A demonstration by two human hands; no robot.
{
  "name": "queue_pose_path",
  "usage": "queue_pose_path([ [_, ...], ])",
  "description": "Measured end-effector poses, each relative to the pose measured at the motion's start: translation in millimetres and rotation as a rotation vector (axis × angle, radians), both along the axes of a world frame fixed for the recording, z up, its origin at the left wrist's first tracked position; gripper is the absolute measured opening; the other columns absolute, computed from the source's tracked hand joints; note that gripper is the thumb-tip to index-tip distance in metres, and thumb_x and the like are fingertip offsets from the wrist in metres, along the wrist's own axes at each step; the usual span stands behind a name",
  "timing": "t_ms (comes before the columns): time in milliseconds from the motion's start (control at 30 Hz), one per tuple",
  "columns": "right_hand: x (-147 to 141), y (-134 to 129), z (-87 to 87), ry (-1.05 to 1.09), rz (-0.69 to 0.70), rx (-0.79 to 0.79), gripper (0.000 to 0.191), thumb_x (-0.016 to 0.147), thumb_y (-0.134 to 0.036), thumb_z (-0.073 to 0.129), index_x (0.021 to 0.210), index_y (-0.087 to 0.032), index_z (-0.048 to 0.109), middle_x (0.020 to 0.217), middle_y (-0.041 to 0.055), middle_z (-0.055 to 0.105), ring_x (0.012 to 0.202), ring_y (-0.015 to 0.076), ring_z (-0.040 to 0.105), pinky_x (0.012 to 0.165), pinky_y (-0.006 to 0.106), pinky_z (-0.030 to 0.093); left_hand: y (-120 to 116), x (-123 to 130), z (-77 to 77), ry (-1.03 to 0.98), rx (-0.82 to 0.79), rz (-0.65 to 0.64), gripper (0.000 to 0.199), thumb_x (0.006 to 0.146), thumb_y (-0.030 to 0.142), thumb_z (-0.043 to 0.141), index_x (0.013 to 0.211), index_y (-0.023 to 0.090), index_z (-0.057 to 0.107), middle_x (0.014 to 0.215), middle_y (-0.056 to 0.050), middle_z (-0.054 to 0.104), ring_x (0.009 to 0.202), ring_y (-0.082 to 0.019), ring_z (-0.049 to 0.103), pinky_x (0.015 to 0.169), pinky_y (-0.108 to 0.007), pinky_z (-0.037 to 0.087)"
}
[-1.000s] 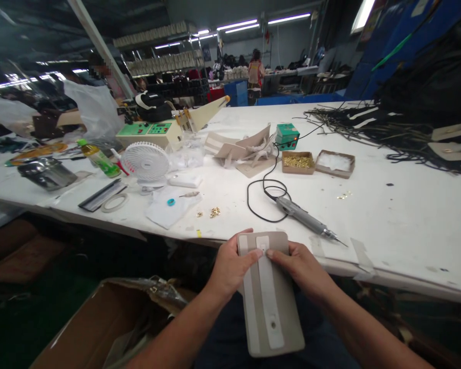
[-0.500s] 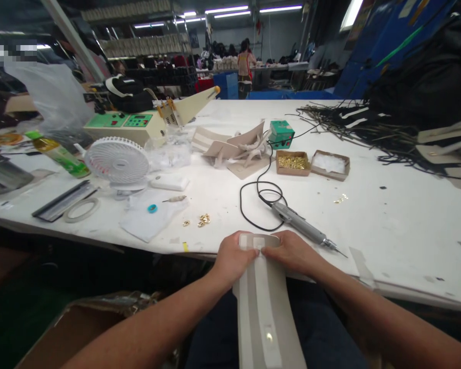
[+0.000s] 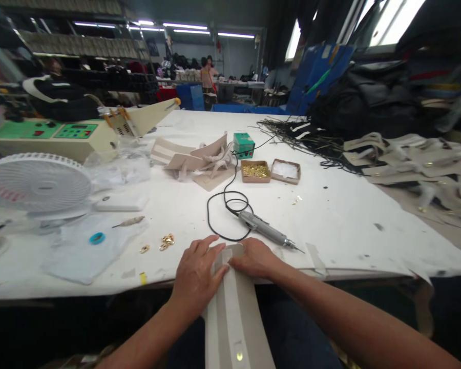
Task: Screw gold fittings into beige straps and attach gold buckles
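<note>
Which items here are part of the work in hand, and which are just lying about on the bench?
In hand:
- left hand and right hand, both pressing the top end of the beige panel

Lying about:
- electric screwdriver
- box of brass fittings
- white fan
- green box
- loose beige pieces
</note>
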State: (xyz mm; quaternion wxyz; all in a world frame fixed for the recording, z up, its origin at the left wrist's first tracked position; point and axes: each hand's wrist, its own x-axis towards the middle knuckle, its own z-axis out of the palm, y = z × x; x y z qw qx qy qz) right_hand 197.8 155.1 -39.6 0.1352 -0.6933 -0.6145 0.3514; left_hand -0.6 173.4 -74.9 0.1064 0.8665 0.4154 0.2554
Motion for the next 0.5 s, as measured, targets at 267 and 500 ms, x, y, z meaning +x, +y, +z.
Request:
queue_pose_path([
  [267,1,4,-5.8,0.019,-0.025,0.067,0.010,0.079,-0.036,0.076,0.075,-0.028,0.079,0.072,0.0033,0.074,0.068,0.0234,0.067,0.055,0.032,0.044,13,-4,-35.4,-0.153,0.066,-0.124,0.017,0.093,0.030,0.072,0.108,0.028,0.080,0.120,-0.005,0.078,0.114,-0.027,0.068,0.097,-0.045,0.057],
  [500,13,-10,-3.1,0.015,-0.052,0.269,0.011,0.077,-0.033,0.080,0.087,-0.031,0.082,0.080,0.0022,0.079,0.075,0.0243,0.072,0.062,0.032,0.050,19,-7,-41.2,-0.147,0.047,-0.114,0.020,0.092,0.041,0.073,0.107,0.030,0.081,0.117,-0.004,0.079,0.112,-0.029,0.070,0.095,-0.047,0.059],
])
